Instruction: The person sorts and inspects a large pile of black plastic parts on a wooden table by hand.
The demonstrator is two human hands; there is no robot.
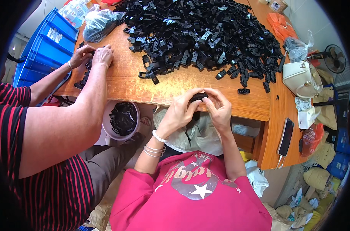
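Both my hands meet at the table's near edge around a small black plastic part (pixel 198 97). My left hand (pixel 179 111) grips it from the left with thumb and fingers. My right hand (pixel 219 108) pinches it from the other side, thumb against its front. Fingers cover much of the part, so its exact shape is hidden. Beyond my hands a large pile of black plastic parts (pixel 198 38) spreads over the wooden table (pixel 175 90). One loose black piece (pixel 243 91) lies right of my hands. Below them a whitish woven sack (pixel 198 133) sits over my lap.
At left, a co-worker's hands (pixel 94 57) handle black parts beside a blue crate (pixel 48 46). A pink tub (pixel 104 122) of black pieces stands below the table edge. To the right lie a phone (pixel 285 137) with a cable, a white handbag (pixel 301 77) and plastic bags.
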